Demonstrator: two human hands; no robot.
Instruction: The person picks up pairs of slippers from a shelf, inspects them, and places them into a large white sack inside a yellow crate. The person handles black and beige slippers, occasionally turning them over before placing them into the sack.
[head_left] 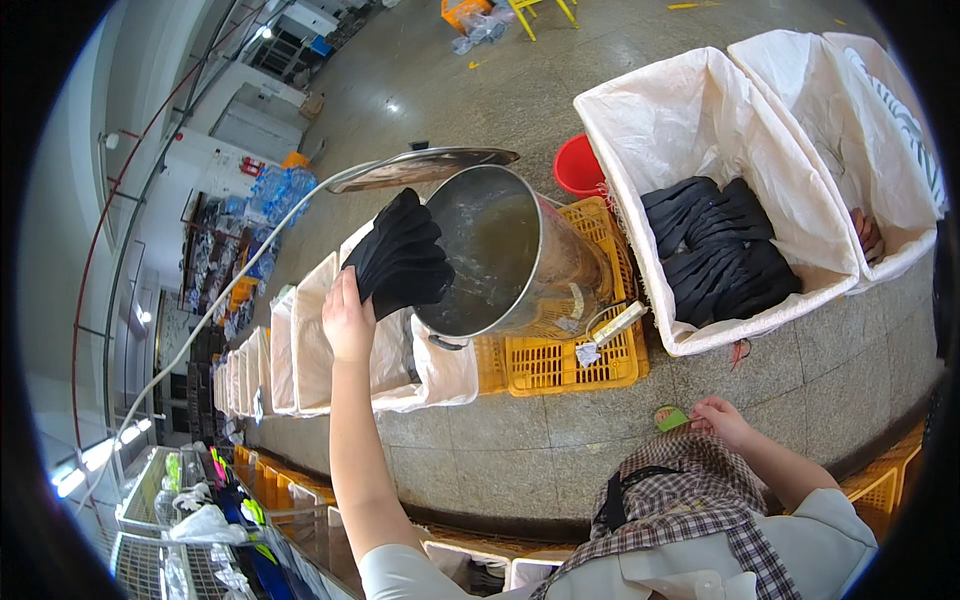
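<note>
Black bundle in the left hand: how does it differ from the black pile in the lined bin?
The black bundle is held up in the left hand; the black pile lies in the lined bin. The bundle fans out as one bunch; the pile forms roughly two rows. The bundle looks smaller than the pile. Both are black and layered.

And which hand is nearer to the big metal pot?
Left. The left hand is just left of the big metal pot, holding a black fabric bundle. The right hand is farther off, by the checked apron.
</note>
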